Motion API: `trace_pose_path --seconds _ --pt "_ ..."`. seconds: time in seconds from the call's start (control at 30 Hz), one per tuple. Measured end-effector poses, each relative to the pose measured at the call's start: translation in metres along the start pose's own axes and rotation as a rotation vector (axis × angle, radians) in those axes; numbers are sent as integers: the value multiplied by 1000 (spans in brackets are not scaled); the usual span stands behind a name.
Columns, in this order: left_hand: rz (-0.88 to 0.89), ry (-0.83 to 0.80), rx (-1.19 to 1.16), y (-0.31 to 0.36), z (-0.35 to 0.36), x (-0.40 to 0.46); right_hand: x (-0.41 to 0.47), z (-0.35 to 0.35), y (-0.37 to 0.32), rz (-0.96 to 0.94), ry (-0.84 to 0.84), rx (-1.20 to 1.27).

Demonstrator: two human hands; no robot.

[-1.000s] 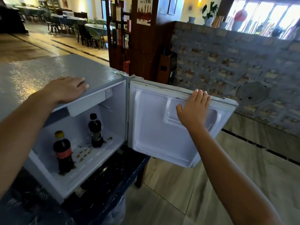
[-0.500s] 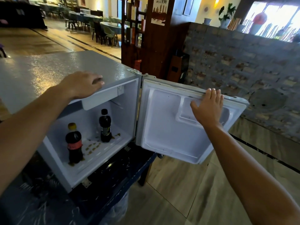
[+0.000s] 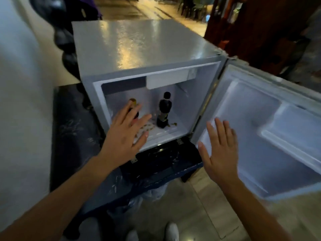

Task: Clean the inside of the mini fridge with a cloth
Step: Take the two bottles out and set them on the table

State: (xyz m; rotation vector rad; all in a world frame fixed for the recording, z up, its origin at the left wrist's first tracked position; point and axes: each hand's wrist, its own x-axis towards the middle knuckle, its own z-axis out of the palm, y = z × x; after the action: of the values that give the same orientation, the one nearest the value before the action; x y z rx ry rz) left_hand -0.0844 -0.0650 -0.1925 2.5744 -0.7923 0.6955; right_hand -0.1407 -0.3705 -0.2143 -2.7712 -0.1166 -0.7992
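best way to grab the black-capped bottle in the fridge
Grip the black-capped bottle around its narrow neck and shoulder, coming straight in through the open front. It stands upright toward the back, and the low freezer box above likely blocks a top-down reach.

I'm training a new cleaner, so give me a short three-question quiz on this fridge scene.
1. True or false: the mini fridge door is open.
2. How many bottles stand inside?
3. The left hand is: A) holding a cloth, B) empty with fingers spread, C) resting on the fridge top.

Key: 1 true. 2 two: the yellow-capped bottle and the black-capped bottle. 3 B.
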Motion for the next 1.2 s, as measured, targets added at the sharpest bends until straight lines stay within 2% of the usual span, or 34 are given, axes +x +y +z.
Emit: trace_pose_path --seconds 0.1,0.37,0.53,0.77,1.0,1.2 --pt "-163 -10 94 4 22 -17 7 38 4 -63 -88 81" --pt "-464 11 220 -8 82 -18 68 119 14 -188 -221 198" --pt "-603 -20 244 -22 107 13 117 163 2 -129 -254 133" --pt "-639 -115 255 -63 127 60 174 207 -20 -79 -250 139" --pt "-695 -2 95 -75 138 61 167 216 -10 -79 -189 530" --pt "-739 37 -9 -71 143 54 158 216 -2 -37 -201 618"
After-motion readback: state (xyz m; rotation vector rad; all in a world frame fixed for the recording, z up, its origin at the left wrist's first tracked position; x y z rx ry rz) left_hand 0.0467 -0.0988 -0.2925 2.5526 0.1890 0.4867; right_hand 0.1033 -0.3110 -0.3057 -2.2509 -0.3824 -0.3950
